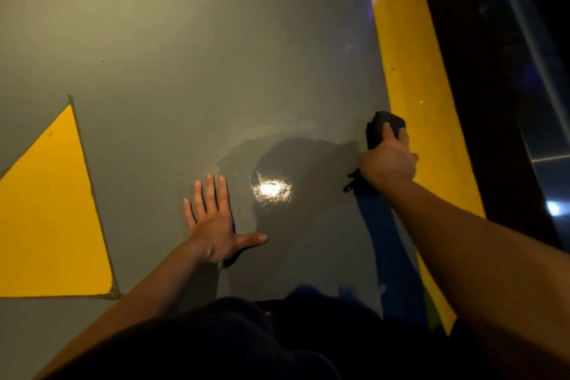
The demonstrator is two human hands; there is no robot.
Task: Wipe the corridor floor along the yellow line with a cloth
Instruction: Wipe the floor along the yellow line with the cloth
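— On the grey floor (191,40), where is the cloth (384,126)?
— Right at the inner edge of the yellow line (410,65), dark and bunched, partly on the grey and touching the yellow.
— Who has it?
— The right hand (389,160) grips it, fingers curled over its top, a loose end trailing beside the wrist.
— And the other?
— The left hand (214,225) lies flat on the floor, fingers straight and spread, just beside a bright glare spot (271,190). A yellow triangle (49,219) sits well to its left.
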